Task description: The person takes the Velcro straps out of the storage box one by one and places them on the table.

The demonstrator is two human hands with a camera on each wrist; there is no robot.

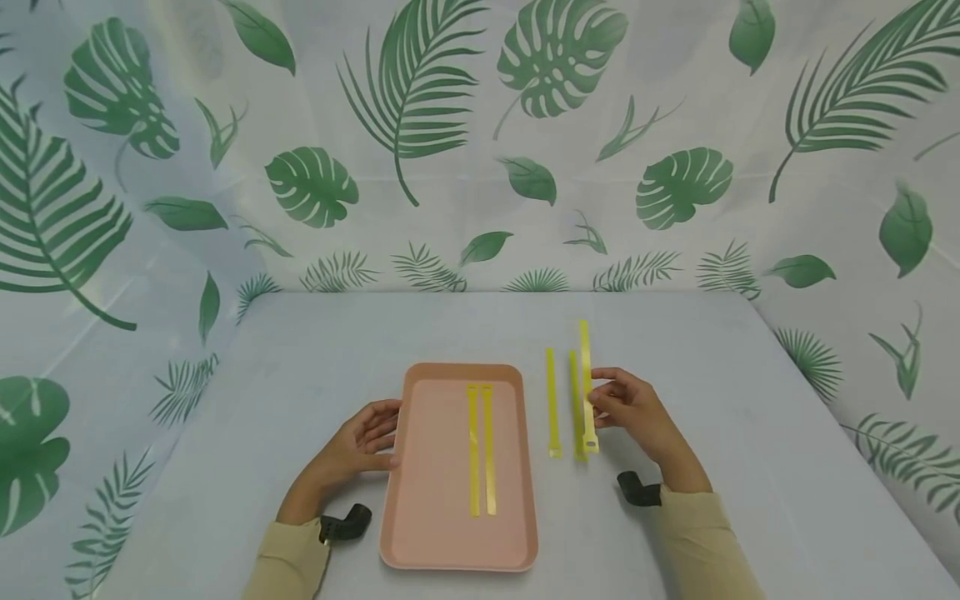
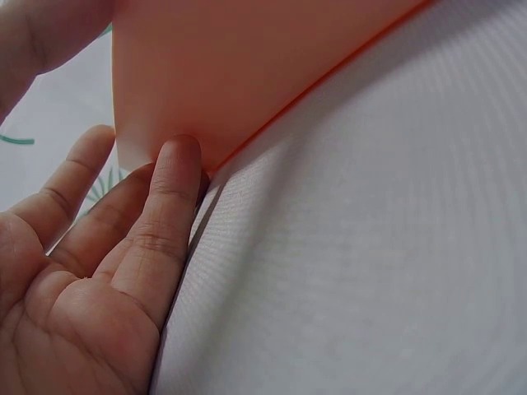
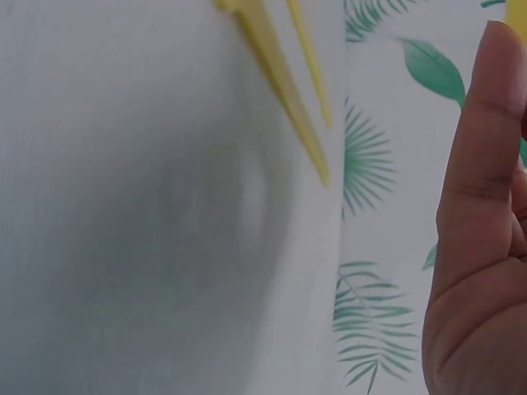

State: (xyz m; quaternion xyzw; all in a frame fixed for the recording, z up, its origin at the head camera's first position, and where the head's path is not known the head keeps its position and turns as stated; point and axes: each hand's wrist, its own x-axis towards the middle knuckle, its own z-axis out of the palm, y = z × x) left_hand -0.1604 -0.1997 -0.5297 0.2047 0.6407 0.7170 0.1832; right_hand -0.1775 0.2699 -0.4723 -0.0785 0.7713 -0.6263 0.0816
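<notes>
Pink tray (image 1: 450,550), left-hand fingers (image 1: 378,433) straight against its edge; right-hand fingers (image 1: 611,400) pinching half-hidden yellow strap (image 1: 587,367).

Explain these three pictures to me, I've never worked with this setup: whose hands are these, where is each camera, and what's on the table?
No machine here: a person works with two bare hands. The wide picture comes from a camera on the person's head, looking down at a pale table. The other two come from cameras strapped to each wrist, so they look very close up.

On the table lies a pink tray with two yellow strips side by side in it. To its right, three more yellow strips lie on the table itself.

The left hand rests against the tray's left edge; the left wrist view shows its fingertips touching the rim. The right hand is at the rightmost loose strip, fingers curled beside it; whether it actually pinches it, I cannot tell.
</notes>
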